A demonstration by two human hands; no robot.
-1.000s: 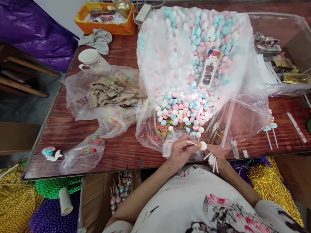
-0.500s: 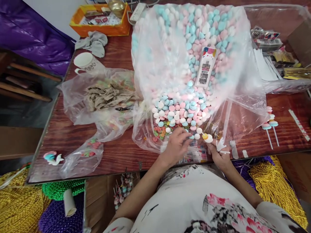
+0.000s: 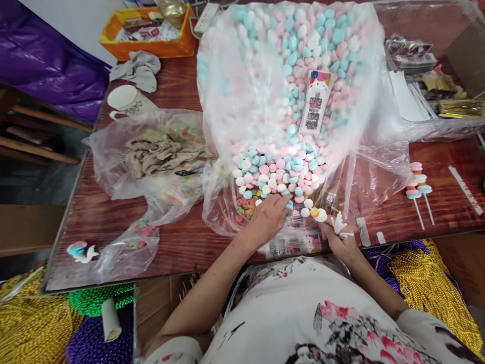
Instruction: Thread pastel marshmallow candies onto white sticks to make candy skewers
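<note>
My left hand point(image 3: 267, 220) lies palm down at the near edge of a pile of pink, white and blue candy-like pieces point(image 3: 278, 174). Its fingers stretch onto the pile, beside a light-blue piece, and seem to grip nothing. My right hand point(image 3: 341, 243) is closed around a bundle of thin white sticks point(image 3: 339, 224). A white round piece point(image 3: 321, 215) with a yellow one point(image 3: 314, 212) beside it sits at its fingertips, probably on a stick. Small colourful rings point(image 3: 246, 208) lie left of the pile. The pieces spill from a large clear plastic bag point(image 3: 242, 91).
Two finished-looking candy sticks point(image 3: 420, 187) lie at the right. Farther back stands a clear bin point(image 3: 420, 132) with packets. To the left are a plastic bag with a crumpled cloth point(image 3: 162, 154), a white mug point(image 3: 131, 101), an orange box point(image 3: 151, 49) and a mermaid-tail piece point(image 3: 81, 251).
My left hand has moved slightly left and farther onto the pile, its fingers now lower over the pieces. My right hand keeps its hold. The whole view has shifted a little.
</note>
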